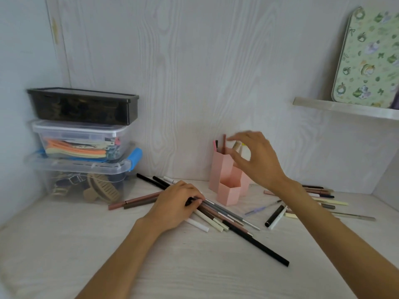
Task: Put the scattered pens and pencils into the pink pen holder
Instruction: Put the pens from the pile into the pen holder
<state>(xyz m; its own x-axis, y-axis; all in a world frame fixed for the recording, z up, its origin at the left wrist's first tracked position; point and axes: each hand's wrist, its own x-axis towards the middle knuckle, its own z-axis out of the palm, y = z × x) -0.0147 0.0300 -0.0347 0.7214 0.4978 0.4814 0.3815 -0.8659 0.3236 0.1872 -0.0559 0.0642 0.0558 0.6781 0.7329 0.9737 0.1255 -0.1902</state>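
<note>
The pink pen holder (223,169) stands upright against the back wall, with several pens (224,143) sticking out of its tall compartment. My right hand (257,160) hovers just above it, thumb and fingers spread apart around two pale pen tops, gripping nothing that I can see. My left hand (174,203) rests on the desk to the left of the holder, its fingers curled round a dark pen in a pile of pens and pencils (226,219). A long black pen (259,244) lies at the front of that pile. A second scatter of pens (319,195) lies right of the holder, partly hidden by my right forearm.
Three stacked plastic boxes (82,137) fill the back left corner, holding hair clips and small items. A shelf (345,108) juts from the wall at upper right with a flowered tray (367,61) leaning on it. A side wall closes the desk on the right.
</note>
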